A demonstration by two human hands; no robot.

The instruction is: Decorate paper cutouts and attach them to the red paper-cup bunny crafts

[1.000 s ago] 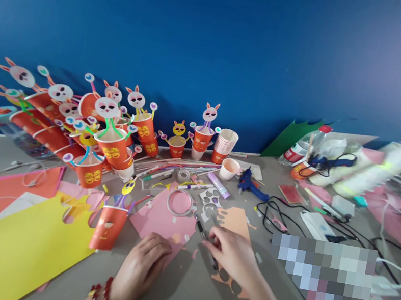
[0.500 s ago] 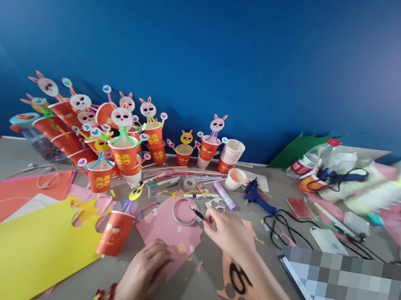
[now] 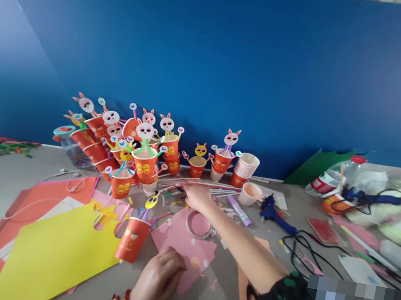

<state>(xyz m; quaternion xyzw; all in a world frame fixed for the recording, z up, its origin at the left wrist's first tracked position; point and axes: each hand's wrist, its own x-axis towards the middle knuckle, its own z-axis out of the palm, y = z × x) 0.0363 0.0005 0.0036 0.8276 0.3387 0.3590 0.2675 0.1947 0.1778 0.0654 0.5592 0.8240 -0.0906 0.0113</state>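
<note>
My right hand (image 3: 198,197) reaches far across the grey table to the bundle of thin coloured sticks and pens (image 3: 198,185) in front of the rabbit cups; its fingers are curled down among them, and what they grip is hidden. My left hand (image 3: 157,282), with a red bead bracelet at the wrist, rests closed on the edge of a pink paper sheet (image 3: 184,243). A roll of clear tape (image 3: 198,224) lies on that sheet under my right forearm. An orange cup with a yellow rabbit head (image 3: 134,236) lies tipped just left of the pink sheet.
A crowd of orange paper cups with rabbit faces (image 3: 134,149) stands against the blue wall. Yellow (image 3: 54,253) and red (image 3: 45,195) paper sheets cover the left. A blue glue gun (image 3: 270,214), black cables (image 3: 307,246), a stack of cups (image 3: 244,168) and a bottle (image 3: 330,180) lie to the right.
My right hand left the pink sheet and tape and stretched forward to the sticks by the cups. The view tilted up. My left hand stayed on the pink paper.
</note>
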